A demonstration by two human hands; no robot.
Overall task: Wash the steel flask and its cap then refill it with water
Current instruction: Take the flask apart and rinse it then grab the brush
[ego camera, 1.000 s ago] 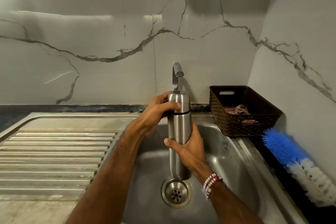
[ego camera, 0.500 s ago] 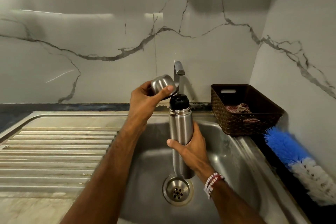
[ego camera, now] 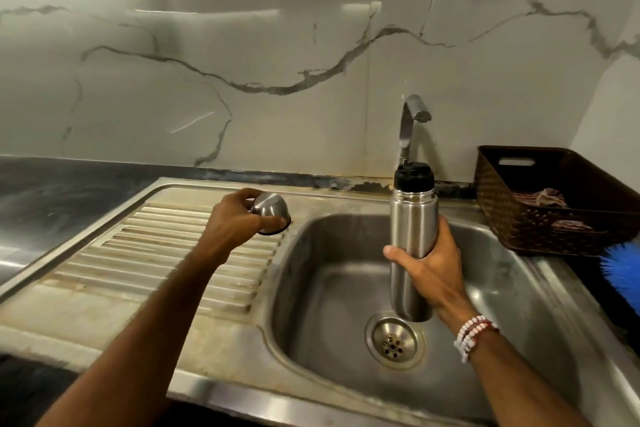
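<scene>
Head view: the flask (ego camera: 412, 218) is held upright in the right grip (ego camera: 431, 269). The cap (ego camera: 270, 216) is pinched in the left grip (ego camera: 233, 224), by the sink (ego camera: 304, 274) edge, where it could be knocked in.

Just two bare arms here, left forearm (ego camera: 149, 315) and right forearm (ego camera: 519, 385), both uncovered all the way to the bottom edge. The only thing worn is on the right wrist: a stack of beaded bracelets (ego camera: 474, 334), strands of small white beads next to dark red ones, sitting snug just behind the right hand (ego camera: 433, 267).
</scene>
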